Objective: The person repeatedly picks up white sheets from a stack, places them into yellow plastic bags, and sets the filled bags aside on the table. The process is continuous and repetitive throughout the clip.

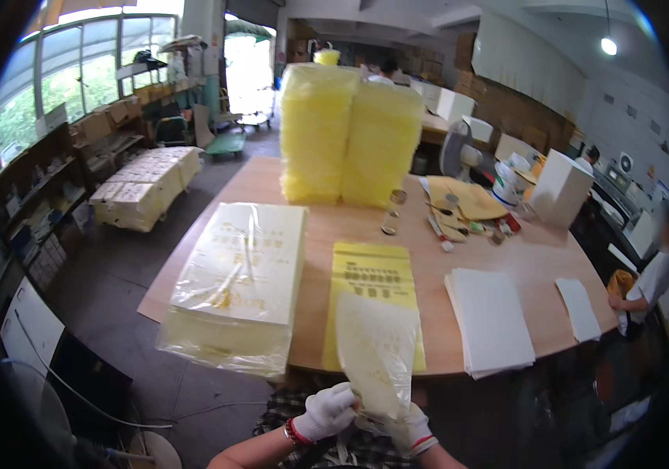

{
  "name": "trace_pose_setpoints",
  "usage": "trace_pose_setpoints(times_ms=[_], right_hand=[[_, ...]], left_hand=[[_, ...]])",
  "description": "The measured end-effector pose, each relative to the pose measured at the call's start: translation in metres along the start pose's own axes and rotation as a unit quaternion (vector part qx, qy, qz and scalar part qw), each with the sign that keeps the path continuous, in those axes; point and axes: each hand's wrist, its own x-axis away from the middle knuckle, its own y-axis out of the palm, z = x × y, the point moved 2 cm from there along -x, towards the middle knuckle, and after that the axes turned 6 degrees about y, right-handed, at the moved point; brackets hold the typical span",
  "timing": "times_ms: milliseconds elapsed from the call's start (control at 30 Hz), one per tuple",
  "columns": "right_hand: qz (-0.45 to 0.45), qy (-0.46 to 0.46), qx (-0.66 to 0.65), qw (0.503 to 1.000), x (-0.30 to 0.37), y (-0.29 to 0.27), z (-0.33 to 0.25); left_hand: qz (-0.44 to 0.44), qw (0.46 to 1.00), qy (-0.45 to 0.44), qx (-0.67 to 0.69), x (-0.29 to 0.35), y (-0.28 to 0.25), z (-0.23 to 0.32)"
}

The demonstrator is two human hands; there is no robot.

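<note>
In front of me, at the table's near edge, I hold a clear plastic bag with a whitish printed sheet showing in it. My left hand, in a white glove, is closed on the lower left edge of the bag. My right hand, also gloved, grips the lower right edge, its fingers partly hidden by the plastic. Beyond the bag, a yellow printed bag lies flat on the table. To the left sits a thick stack of filled clear bags.
Tall yellow bundles stand at the back of the table. Tape rolls and brown paper lie nearby. White sheets and a smaller white stack are to the right. A person stands at far right.
</note>
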Motion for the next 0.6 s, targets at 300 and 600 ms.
trace_pose_setpoints(times_ms=[300, 600], right_hand=[[-0.256, -0.037, 0.024, 0.966, -0.055, 0.216, -0.129], [-0.245, -0.028, 0.097, 0.964, -0.063, 0.231, -0.022]], left_hand=[[0.438, 0.881, 0.093, -0.154, -0.007, -0.167, -0.006], [0.611, 0.767, -0.143, 0.137, 0.150, -0.214, -0.139]])
